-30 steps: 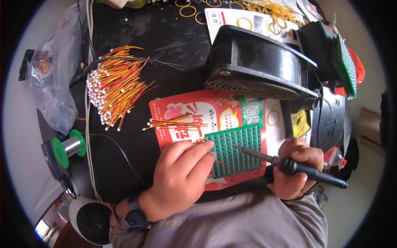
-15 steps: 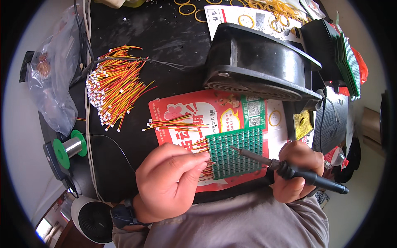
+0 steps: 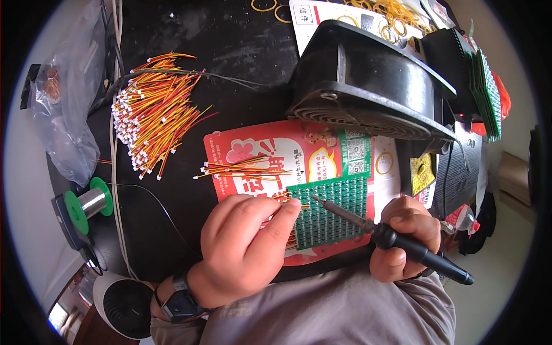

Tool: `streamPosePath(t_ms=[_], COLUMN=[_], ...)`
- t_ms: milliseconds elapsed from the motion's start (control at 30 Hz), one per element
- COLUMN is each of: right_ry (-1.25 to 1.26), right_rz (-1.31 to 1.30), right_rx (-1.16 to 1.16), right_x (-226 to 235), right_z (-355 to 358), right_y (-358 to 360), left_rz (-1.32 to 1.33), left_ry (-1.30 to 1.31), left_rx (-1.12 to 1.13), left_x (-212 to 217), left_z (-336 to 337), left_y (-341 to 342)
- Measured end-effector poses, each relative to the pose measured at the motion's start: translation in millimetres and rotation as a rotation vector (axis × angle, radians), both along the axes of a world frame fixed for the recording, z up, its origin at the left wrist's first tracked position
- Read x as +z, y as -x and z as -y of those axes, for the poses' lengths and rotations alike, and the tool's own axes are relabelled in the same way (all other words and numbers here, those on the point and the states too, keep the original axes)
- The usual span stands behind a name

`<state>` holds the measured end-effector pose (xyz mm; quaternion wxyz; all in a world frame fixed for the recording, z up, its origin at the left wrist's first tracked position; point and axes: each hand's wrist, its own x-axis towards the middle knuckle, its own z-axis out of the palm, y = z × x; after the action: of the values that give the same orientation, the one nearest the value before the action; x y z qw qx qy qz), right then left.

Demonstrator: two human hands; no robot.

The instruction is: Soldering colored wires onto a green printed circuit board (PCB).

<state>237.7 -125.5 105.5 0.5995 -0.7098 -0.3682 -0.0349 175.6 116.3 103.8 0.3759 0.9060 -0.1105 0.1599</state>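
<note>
A green circuit board panel (image 3: 336, 230) with rows of small pads lies on a red printed sheet (image 3: 227, 146). My left hand (image 3: 244, 253) is at the panel's left edge, thumb and forefinger pinching a thin red-and-yellow wire lead (image 3: 305, 206) whose tip pokes out over the board. More leads stick out along that edge, partly hidden under the hand. In my right hand (image 3: 405, 233) is a black-handled soldering iron (image 3: 422, 253). Its pointed metal tip hovers over or touches the panel's upper left part, close to the lead; which, I cannot tell.
Loose wire leads (image 3: 247, 168) lie above my left hand, with a large pile of white-plugged leads (image 3: 158, 115) beyond. A black fan (image 3: 374, 80) stands behind the board. Solder wire on a green spool (image 3: 92, 204) is left; a yellow sponge (image 3: 422, 172) is right.
My left fingers have moved up and right along the board's edge with a lead. The soldering iron's tip has shifted left and slightly up, toward those fingers. The view has moved slightly.
</note>
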Motion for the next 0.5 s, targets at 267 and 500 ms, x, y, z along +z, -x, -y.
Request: streamPosePath(t_ms=[267,500], right_ry=[0.058,0.17], right_rz=[0.032,0.07], right_rx=[-0.003,0.012], right_x=[1,5], right_z=[-1,-13], right_y=[-2,-5], left_rz=[0.005,-0.062], left_ry=[-0.048,-0.062], left_rx=[-0.025,-0.039], left_x=[-7,-8], left_z=[-2,-4], left_y=[1,-1])
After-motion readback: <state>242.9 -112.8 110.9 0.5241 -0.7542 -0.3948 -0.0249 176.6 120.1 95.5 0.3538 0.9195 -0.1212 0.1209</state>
